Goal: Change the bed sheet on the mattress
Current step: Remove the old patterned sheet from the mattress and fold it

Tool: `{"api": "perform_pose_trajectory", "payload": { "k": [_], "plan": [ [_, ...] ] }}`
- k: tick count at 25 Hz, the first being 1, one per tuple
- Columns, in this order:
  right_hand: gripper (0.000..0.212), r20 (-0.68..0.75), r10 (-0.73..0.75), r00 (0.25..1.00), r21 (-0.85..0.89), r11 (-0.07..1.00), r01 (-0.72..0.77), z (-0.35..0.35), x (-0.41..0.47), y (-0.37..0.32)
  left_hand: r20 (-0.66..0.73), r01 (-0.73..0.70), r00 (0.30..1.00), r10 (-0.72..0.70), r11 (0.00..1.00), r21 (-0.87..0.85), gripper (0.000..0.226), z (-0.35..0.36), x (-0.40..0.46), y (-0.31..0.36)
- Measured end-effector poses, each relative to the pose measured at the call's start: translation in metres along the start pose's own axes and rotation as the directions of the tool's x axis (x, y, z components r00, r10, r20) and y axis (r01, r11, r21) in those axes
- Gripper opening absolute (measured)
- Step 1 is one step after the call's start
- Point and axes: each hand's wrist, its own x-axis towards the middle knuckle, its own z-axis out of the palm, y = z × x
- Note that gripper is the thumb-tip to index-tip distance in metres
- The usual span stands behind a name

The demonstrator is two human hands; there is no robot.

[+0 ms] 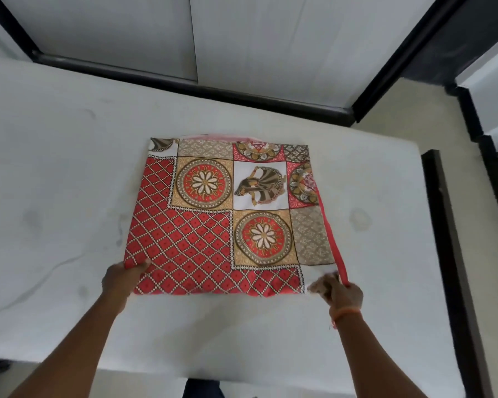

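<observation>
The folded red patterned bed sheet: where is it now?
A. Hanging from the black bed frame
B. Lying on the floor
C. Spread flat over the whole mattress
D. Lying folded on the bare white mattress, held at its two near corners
D: the folded red patterned bed sheet lies on the bare white mattress, with the left hand and right hand gripping its near corners.

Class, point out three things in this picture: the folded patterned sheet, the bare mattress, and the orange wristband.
folded patterned sheet (213, 214): head view, on its gold and red flower medallion.
bare mattress (55, 168): head view, on its uncovered white top, left of the sheet.
orange wristband (345, 313): head view, on the band round the wrist.
</observation>
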Motion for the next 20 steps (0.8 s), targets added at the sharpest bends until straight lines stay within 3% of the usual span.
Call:
{"api": "perform_pose_trajectory", "payload": {
  "k": [4,6,10,12,16,18,20],
  "plan": [
    [0.037,0.041,-0.150,0.988,0.100,0.984,0.145,-0.074,-0.053,-0.016,-0.043,0.021,0.999,-0.027,0.989,-0.144,0.052,-0.022,-0.082,-0.010],
    [0.048,0.024,-0.161,0.987,0.077,0.984,0.159,-0.121,-0.085,-0.008,0.000,0.094,0.995,-0.098,0.962,-0.255,0.049,-0.035,-0.129,-0.036],
    [0.047,-0.016,-0.155,0.988,0.020,0.988,0.155,-0.182,-0.124,0.018,0.109,0.222,0.975,-0.194,0.894,-0.389,0.037,-0.047,-0.194,-0.087],
    [0.041,0.026,-0.161,0.987,0.048,0.986,0.160,-0.184,-0.126,0.012,0.119,0.242,0.970,-0.212,0.875,-0.418,0.033,-0.047,-0.203,-0.094],
    [0.021,0.198,-0.154,0.968,0.285,0.954,0.093,-0.144,-0.115,-0.031,0.170,0.279,0.960,-0.222,0.809,-0.518,0.017,-0.044,-0.171,-0.050],
    [0.037,0.360,-0.098,0.928,0.319,0.947,-0.024,-0.108,-0.101,-0.066,0.200,0.330,0.944,-0.263,0.764,-0.555,0.010,-0.041,-0.137,-0.008],
    [0.038,0.372,-0.019,0.928,0.364,0.923,-0.127,-0.069,-0.070,-0.101,0.223,0.355,0.935,-0.276,0.725,-0.590,0.027,-0.032,-0.090,0.037]
  ]
}}
